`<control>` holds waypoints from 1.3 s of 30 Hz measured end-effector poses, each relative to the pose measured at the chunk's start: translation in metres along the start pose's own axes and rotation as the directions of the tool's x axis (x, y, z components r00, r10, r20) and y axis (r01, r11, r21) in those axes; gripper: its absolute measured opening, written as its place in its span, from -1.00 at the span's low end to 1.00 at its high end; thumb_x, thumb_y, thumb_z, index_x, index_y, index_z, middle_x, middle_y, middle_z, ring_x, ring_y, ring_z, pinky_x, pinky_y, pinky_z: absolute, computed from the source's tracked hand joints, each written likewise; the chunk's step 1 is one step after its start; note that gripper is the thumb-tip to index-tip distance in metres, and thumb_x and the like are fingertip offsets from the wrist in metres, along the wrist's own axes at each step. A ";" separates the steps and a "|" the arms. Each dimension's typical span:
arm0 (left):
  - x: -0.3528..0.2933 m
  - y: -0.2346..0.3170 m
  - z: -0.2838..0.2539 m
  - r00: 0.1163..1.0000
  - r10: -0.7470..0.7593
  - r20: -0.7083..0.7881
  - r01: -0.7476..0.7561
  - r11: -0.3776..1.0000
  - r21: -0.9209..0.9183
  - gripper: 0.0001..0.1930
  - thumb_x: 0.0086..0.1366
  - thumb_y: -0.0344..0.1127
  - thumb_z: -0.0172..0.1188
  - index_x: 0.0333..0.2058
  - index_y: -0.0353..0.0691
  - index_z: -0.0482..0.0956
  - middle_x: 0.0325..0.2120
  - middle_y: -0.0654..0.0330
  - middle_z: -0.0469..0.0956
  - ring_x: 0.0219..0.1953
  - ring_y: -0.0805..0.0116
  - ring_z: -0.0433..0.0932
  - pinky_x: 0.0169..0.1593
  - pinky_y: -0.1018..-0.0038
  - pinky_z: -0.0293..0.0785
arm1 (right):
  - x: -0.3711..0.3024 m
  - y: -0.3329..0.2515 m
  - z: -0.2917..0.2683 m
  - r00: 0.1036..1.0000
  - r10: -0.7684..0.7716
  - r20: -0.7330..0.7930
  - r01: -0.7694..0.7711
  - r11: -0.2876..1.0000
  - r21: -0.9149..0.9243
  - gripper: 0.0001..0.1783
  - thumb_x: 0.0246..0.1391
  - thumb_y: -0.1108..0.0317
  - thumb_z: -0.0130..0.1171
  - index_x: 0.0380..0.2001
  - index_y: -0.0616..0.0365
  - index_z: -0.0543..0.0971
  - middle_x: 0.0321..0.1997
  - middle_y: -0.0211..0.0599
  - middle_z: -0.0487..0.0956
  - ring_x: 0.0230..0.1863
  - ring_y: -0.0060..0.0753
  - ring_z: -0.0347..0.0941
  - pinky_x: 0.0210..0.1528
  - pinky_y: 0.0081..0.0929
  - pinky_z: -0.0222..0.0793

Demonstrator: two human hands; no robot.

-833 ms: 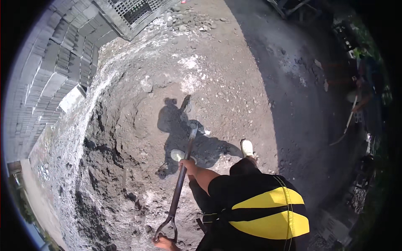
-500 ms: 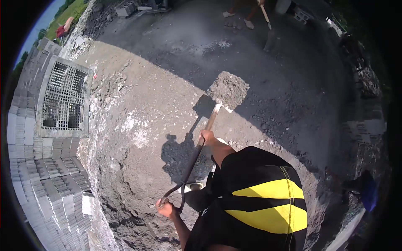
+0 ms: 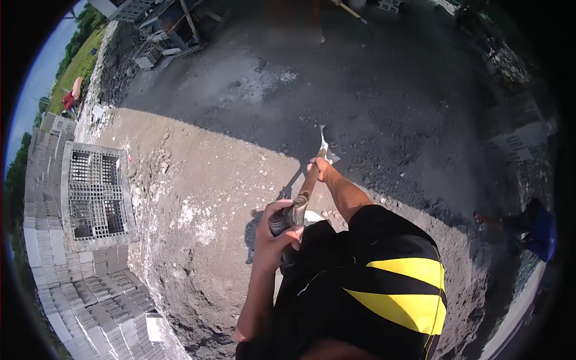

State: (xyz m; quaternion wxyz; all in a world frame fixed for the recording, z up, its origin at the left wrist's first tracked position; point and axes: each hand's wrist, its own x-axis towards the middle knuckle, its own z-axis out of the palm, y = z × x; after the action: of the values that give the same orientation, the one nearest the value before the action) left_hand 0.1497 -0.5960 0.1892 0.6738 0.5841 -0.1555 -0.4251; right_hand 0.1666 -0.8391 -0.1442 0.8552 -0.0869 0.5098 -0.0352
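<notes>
A shovel [image 3: 306,191] stretches forward from my body, its shaft sloping away toward the shaded ground. My left hand [image 3: 277,231] wraps round the dark grip at its near end. Farther along, my right hand [image 3: 320,168] is closed on the shaft just short of the metal blade [image 3: 324,146]. The blade is turned nearly edge-on and shows no load on it. It is over the dark ground at the border of sun and shade; whether it touches the ground I cannot tell.
Stacked grey concrete blocks [image 3: 99,300] line the left, with a concrete grille [image 3: 96,198] among them. Stones [image 3: 150,168] lie beside the grille. A person in blue [image 3: 540,234] is at the far right. Debris and boards [image 3: 171,36] lie at the back left; a long-handled tool [image 3: 353,12] shows behind.
The heap of grey material on the blade is gone, and the blade has tipped on edge. Both hands have moved forward with the shovel, and the view has shifted.
</notes>
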 end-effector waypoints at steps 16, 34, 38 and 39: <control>-0.320 -0.122 0.184 -0.353 -0.528 -0.772 -0.875 0.478 0.074 -0.67 -0.10 -0.55 0.12 -0.28 -0.19 0.35 -0.75 0.27 0.27 -0.79 0.45 0.28 -0.67 0.49 0.30 | -0.166 0.457 -0.081 0.250 0.873 -0.419 0.639 -0.474 -0.606 -0.87 -0.14 0.44 0.05 -0.46 0.26 0.41 -0.49 -0.23 0.41 -0.42 -0.31 0.41 -0.33 -0.29 0.40; -0.395 -0.320 -0.128 -0.631 -0.577 -0.519 -0.763 0.342 0.548 -0.77 0.02 -0.47 -0.09 -0.27 -0.27 0.29 -0.59 0.21 0.37 -0.58 0.37 0.39 -0.47 0.48 0.36 | -0.345 0.583 -0.033 -0.358 0.932 0.048 0.885 0.323 0.335 -0.59 0.14 0.10 -0.28 -0.40 0.23 0.42 -0.38 0.02 0.48 -0.30 0.12 0.36 -0.26 -0.12 0.23; -0.430 -0.253 -0.149 -0.453 -0.628 -0.632 -0.859 0.118 0.498 -0.78 0.02 -0.48 -0.10 -0.28 -0.29 0.29 -0.53 0.16 0.39 -0.58 0.35 0.39 -0.45 0.49 0.37 | -0.374 0.606 0.009 -0.136 0.990 0.027 0.947 0.122 0.297 -0.65 0.13 0.16 -0.24 -0.38 0.22 0.41 -0.42 -0.01 0.48 -0.37 0.08 0.40 -0.34 -0.15 0.27; -0.438 -0.247 -0.157 -0.456 -0.587 -0.669 -0.857 0.088 0.507 -0.79 -0.01 -0.49 -0.07 -0.32 -0.27 0.35 -0.51 0.16 0.41 -0.53 0.38 0.40 -0.42 0.53 0.37 | -0.383 0.616 0.021 -0.146 0.989 0.006 0.953 0.139 0.268 -0.68 0.11 0.19 -0.23 -0.37 0.22 0.40 -0.42 -0.01 0.49 -0.40 0.06 0.41 -0.37 -0.17 0.28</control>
State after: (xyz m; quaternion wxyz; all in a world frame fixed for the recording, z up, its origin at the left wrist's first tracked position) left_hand -0.0943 -0.1521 0.0459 0.6975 -0.0134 0.4110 0.5869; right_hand -0.0157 -0.1746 0.0831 -0.2485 0.6259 0.6715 -0.3092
